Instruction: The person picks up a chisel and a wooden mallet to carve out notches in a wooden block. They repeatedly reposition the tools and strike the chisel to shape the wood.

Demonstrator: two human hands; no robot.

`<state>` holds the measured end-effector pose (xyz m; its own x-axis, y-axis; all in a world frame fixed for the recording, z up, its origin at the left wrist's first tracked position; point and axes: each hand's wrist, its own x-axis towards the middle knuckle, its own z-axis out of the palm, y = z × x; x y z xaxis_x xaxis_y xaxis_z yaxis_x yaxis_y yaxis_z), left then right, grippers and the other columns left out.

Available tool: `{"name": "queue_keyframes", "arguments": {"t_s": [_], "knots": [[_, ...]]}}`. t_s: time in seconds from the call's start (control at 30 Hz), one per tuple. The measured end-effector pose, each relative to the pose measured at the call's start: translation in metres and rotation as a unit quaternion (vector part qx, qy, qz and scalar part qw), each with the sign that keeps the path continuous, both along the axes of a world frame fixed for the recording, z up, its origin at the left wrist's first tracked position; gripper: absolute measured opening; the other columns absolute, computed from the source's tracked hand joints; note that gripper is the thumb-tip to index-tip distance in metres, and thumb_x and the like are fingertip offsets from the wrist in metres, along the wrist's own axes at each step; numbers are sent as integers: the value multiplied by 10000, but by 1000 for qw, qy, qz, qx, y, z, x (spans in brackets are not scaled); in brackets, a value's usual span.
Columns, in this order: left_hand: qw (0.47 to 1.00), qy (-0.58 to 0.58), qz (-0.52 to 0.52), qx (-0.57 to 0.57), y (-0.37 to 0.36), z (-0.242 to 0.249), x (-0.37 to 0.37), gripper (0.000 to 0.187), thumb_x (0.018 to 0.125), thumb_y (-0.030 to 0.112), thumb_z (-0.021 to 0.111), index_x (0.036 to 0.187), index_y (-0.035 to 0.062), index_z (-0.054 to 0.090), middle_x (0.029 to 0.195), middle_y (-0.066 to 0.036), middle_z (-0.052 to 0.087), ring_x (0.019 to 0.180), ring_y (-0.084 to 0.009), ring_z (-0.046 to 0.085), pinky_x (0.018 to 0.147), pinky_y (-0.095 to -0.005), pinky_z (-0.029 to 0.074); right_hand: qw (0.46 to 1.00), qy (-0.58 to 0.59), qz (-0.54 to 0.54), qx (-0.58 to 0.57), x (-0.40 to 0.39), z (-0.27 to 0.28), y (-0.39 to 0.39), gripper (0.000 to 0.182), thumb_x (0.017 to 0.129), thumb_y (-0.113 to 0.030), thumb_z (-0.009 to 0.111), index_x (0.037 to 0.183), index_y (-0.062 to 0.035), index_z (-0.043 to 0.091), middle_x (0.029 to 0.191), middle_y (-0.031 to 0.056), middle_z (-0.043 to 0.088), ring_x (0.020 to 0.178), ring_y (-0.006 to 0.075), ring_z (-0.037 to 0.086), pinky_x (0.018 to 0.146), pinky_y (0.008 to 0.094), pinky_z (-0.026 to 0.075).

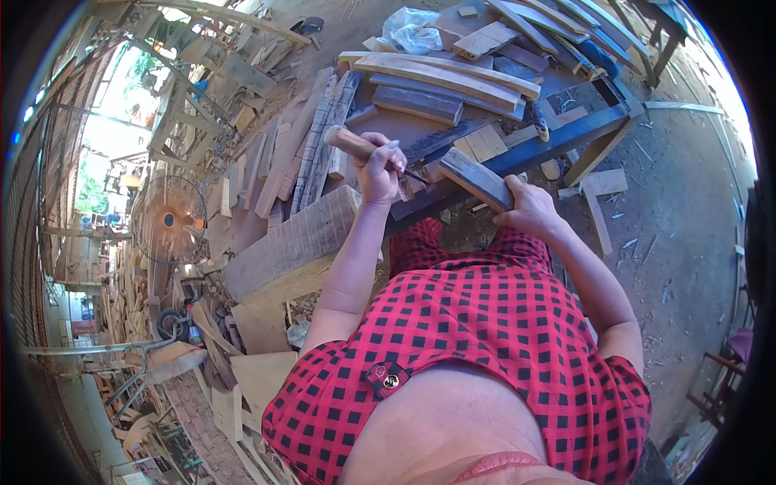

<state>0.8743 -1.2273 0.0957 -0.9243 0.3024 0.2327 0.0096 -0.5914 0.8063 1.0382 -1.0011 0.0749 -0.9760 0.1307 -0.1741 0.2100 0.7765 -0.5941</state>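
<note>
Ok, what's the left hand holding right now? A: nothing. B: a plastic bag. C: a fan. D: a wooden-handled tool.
D: the left hand is closed around the wooden handle of a tool, while the right hand steadies a wood block on the bench.

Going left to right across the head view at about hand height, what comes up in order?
Standing fan → wooden-handled tool → left hand → dark wood piece → right hand → loose plank on the ground.

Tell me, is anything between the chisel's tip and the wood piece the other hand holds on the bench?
Nothing visible. The left hand grips the wooden-handled chisel, its blade reaching toward the wood piece held by the right hand on the workbench; the exact contact is unclear.
</note>
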Motion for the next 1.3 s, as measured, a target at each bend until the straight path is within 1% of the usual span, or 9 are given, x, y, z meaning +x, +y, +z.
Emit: {"name": "queue_keyframes", "arguments": {"t_s": [0.17, 0.73, 0.8, 0.93, 1.0, 1.03, 1.17, 1.23, 1.3], "knots": [[995, -53, 49, 75, -21, -5, 4, 170, 761, 13, 594, 832, 79, 455, 568, -30, 443, 469, -136, 451, 455, -269, 397, 998, -45, 16, 33, -6, 15, 1, 584, 583, -347, 761, 1030, -61, 517, 852, 215, 621, 884, 396, 597, 753, 463, 450], [999, 32, 39, 19, -19, -14, 24, 172, 761, -31, 599, 813, 57, 461, 661, -31, 493, 504, -113, 492, 496, -250, 431, 994, -68, 34, 76, -16, 40, -2, 601, 568, -347, 772, 1039, -62, 529, 876, 218, 635, 893, 393, 605, 752, 449, 455], [999, 36, 38, 2, -20, -17, 24, 173, 761, -28, 606, 809, 59, 464, 669, -23, 499, 519, -97, 502, 492, -234, 427, 991, -37, 60, 114, -28, 62, -1, 690, 562, -335, 789, 1134, -48, 532, 916, 221, 637, 925, 389, 605, 793, 429, 463], [999, 17, 47, 14, -19, -15, 26, 164, 761, -22, 608, 796, 59, 469, 670, -21, 503, 517, -92, 500, 487, -234, 427, 940, 311, 136, -40, -53, 159, -45, 697, 628, -344, 783, 1190, -33, 511, 915, 212, 625, 878, 383, 611, 762, 403, 475], [998, 38, 52, 6, -17, -13, 27, 146, 764, -16, 603, 787, 61, 481, 666, -18, 509, 517, -90, 503, 487, -232, 426, 894, 339, 211, -204, -59, 202, -69, 731, 686, -137, 783, 1312, -18, 425, 983, 99, 587, 944, 142, 553, 826, 313, 465], [998, 40, 53, 10, -18, -14, 26, 146, 764, -16, 603, 787, 61, 481, 666, -18, 509, 517, -90, 503, 487, -232, 426, 894, 340, 213, -201, -64, 205, -79, 731, 686, -137, 783, 1312, -18, 425, 983, 99, 587, 944, 142, 553, 826, 313, 465], [988, 109, 93, -63, -22, -40, 18, 137, 755, 7, 613, 787, 62, 492, 668, -22, 525, 523, -85, 510, 484, -225, 422, 883, 347, 315, 0, -87, 203, -99, 615, 652, -183, 778, 1174, -24, 495, 919, 179, 604, 845, 306, 623, 743, 370, 490], [979, 143, 105, -104, -24, -49, 15, 136, 752, 17, 618, 789, 63, 495, 667, -24, 532, 523, -83, 511, 483, -221, 420, 920, 87, 315, 216, -96, 219, -108, 554, 649, -217, 765, 1109, -22, 524, 807, 196, 603, 785, 374, 599, 698, 385, 487], [997, 33, 53, 43, -17, -29, 24, 93, 758, 21, 611, 765, 54, 524, 653, -26, 550, 518, -83, 511, 476, -222, 414, 894, 140, 335, 261, -92, 255, -123, 531, 650, -245, 756, 1076, -15, 539, 728, 182, 603, 763, 363, 618, 679, 400, 483]]}}
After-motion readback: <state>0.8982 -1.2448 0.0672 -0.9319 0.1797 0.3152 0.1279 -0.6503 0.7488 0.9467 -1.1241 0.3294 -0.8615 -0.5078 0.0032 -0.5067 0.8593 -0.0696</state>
